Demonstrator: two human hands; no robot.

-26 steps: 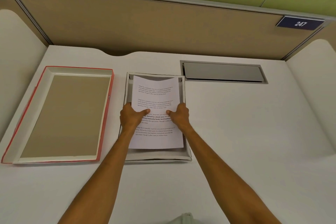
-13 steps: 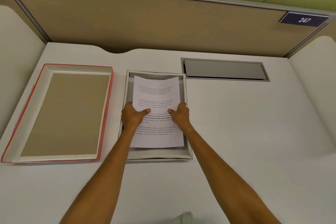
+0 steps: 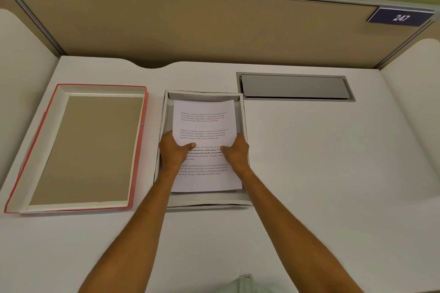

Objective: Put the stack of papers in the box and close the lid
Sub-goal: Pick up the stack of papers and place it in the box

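A stack of white printed papers [image 3: 204, 123] sits inside the open white box [image 3: 204, 201] at the middle of the desk. My left hand [image 3: 172, 150] grips the stack's left edge, thumb on top. My right hand [image 3: 237, 151] grips its right edge the same way. The far end of the sheets curves up slightly. The box's lid [image 3: 78, 147], red outside and brown inside, lies upside down to the left of the box.
A grey metal cable hatch [image 3: 295, 87] is set into the desk right of the box. A tan partition wall [image 3: 214, 24] with a blue "247" sign [image 3: 401, 18] stands behind. White side panels flank the desk.
The papers have sunk a little lower into the box while both hands keep hold of their sides. The lid has not moved.
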